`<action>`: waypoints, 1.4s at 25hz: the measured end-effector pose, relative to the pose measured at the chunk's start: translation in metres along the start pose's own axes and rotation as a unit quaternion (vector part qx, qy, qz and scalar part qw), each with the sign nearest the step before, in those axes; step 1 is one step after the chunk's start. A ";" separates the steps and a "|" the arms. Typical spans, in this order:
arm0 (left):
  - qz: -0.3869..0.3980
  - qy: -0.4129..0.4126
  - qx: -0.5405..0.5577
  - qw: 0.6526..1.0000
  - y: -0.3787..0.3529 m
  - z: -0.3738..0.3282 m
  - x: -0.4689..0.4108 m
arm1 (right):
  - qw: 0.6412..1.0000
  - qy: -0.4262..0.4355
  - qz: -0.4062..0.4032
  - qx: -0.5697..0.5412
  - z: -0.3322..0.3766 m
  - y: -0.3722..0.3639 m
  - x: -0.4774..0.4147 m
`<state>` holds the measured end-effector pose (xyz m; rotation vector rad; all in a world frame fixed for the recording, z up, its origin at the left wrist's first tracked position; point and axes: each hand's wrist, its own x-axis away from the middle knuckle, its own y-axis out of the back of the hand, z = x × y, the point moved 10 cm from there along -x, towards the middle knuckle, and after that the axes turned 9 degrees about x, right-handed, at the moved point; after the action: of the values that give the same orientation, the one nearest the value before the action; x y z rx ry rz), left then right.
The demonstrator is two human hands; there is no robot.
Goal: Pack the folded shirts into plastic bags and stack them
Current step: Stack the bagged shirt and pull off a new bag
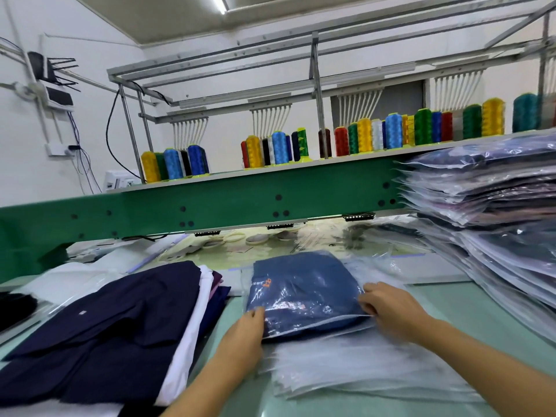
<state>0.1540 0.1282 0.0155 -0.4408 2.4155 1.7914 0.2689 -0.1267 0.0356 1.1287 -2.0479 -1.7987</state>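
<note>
Both forearms come in from the bottom edge of the frame and meet at the lower centre. The left hand (244, 331) lies at the lower left corner of a clear plastic bag (304, 330), and its curled fingers grip the edge of the bag there. The right hand (388, 308) is at the bag's right side, with thumb and fingers closed on the plastic in a pinch. This part is a little blurred. Inside the bag lies a folded blue shirt (301, 272) with a small orange mark near its left edge.

A long green machine beam (210, 206) crosses the middle of the frame. A high stack of packed shirts (496, 224) fills the right side. At the lower left lies a pile of folded shirts (105, 335), dark navy on top and white below. The bagged shirt rests on a heap of empty bags (361, 368) on the pale green table (469, 305). Coloured thread spools (270, 149) stand in a row on the shelf above the beam.
</note>
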 end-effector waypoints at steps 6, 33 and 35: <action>0.040 -0.057 -0.024 0.997 0.002 -0.005 0.016 | 0.989 0.111 0.101 -0.007 0.030 -0.010 0.014; 0.139 0.059 -0.214 0.965 0.009 -0.015 -0.051 | 0.948 -0.106 0.267 -0.140 -0.002 -0.026 -0.023; 0.087 0.051 -0.210 0.973 0.021 -0.024 -0.074 | 0.975 -0.136 0.143 -0.098 -0.013 -0.009 -0.050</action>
<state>0.2208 0.1233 0.0608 -0.3708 2.1853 2.4257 0.3150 -0.1048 0.0467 0.5262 -1.9900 -2.0342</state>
